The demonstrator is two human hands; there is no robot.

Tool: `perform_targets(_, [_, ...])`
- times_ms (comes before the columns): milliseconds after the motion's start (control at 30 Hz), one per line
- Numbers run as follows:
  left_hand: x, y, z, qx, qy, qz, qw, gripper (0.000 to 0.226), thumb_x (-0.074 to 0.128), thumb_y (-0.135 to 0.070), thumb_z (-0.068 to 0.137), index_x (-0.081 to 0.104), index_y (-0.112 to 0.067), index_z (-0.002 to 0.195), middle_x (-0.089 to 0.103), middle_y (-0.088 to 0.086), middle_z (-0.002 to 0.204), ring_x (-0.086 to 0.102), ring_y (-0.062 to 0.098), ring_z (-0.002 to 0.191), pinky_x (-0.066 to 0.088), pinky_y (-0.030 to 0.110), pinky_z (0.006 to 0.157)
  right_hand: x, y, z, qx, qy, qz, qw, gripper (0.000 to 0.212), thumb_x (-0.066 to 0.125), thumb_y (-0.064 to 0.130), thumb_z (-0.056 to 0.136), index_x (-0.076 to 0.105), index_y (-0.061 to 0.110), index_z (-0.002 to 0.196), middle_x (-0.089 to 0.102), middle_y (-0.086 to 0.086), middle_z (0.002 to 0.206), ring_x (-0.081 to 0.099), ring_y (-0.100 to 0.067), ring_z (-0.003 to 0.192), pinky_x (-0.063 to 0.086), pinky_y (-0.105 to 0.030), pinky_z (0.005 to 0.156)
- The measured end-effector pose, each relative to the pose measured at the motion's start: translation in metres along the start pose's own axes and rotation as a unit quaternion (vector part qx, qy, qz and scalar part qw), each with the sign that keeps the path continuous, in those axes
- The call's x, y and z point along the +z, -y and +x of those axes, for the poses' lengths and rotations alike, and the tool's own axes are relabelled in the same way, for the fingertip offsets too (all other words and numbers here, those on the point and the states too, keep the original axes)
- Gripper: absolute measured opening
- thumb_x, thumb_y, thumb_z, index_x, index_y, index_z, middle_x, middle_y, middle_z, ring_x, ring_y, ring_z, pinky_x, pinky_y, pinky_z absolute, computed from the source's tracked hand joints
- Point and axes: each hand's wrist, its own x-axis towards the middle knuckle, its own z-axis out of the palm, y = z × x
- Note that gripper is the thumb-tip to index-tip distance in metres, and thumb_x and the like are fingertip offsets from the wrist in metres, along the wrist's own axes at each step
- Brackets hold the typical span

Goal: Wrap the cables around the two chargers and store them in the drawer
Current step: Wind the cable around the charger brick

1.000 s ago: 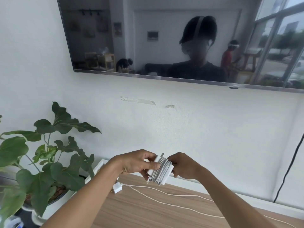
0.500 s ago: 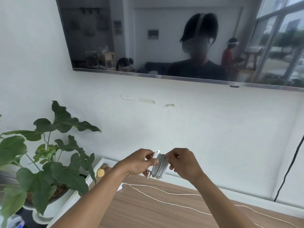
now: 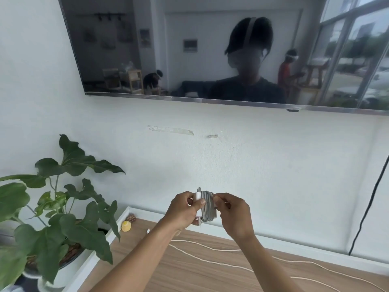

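A white charger [image 3: 197,204] with its grey-white cable [image 3: 208,207] coiled tightly around it is held up in front of the wall, above the wooden cabinet top [image 3: 189,268]. My left hand [image 3: 183,209] grips the charger body from the left. My right hand [image 3: 233,213] pinches the cable's end against the coil from the right. A second loose white cable [image 3: 221,263] snakes across the cabinet top; its charger is hidden behind my left arm. No drawer is in view.
A leafy potted plant [image 3: 52,211] stands at the left beside the cabinet. A small yellow object [image 3: 126,226] sits at the cabinet's back left corner. A wall-mounted TV [image 3: 210,49] hangs above. A black cord [image 3: 370,205] runs down the wall at right.
Both hands lifted the wrapped charger a little and turned it more upright. My right hand shifted from holding the bundle's side to pinching the cable end on the coil.
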Motion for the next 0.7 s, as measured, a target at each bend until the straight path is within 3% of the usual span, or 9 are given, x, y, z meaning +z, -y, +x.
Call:
perform_targets(167, [0.011,0.005,-0.004,0.007,-0.041,-0.029,0.999,0.017,0.067,-0.017,0.09,0.064,-0.003,0.1,0.058,0.007,0.087,0.065,0.025,0.068,0.061,0.039,0.058,0.005,-0.009,0.002,-0.007,-0.01,-0.001,1.0,0.022,0.055,0.015,0.094,0.071,0.025,0.084,0.071,0.005,0.069,0.065,-0.013,0.066,0.053,-0.032,0.065])
perform_targets(333, [0.016,0.009,-0.004,-0.002,-0.049,-0.067,0.997,0.02,0.068,-0.015,0.089,0.058,-0.008,0.105,0.059,0.013,0.101,0.067,0.032,0.081,0.061,0.047,0.064,0.004,-0.011,0.003,-0.017,-0.021,0.0,1.0,0.03,0.054,0.012,0.094,0.064,0.035,0.077,0.071,0.003,0.071,0.064,-0.018,0.068,0.05,-0.03,0.064])
perform_targets(500, [0.015,0.012,-0.005,0.025,-0.059,-0.052,0.997,0.019,0.068,-0.013,0.088,0.055,-0.013,0.103,0.059,0.012,0.101,0.068,0.033,0.081,0.061,0.043,0.062,0.006,-0.018,0.007,-0.026,-0.022,0.01,0.999,0.028,0.054,0.009,0.094,0.065,0.029,0.079,0.071,0.004,0.073,0.068,-0.018,0.07,0.055,-0.037,0.067])
perform_targets(700, [0.017,0.015,-0.006,0.053,-0.086,-0.018,0.995,0.024,0.067,-0.012,0.088,0.054,-0.013,0.108,0.06,0.01,0.098,0.069,0.035,0.078,0.061,0.046,0.06,0.013,-0.023,0.01,-0.078,-0.044,-0.022,0.996,0.027,0.054,0.002,0.092,0.068,0.023,0.083,0.066,0.001,0.082,0.067,-0.015,0.068,0.055,-0.03,0.064])
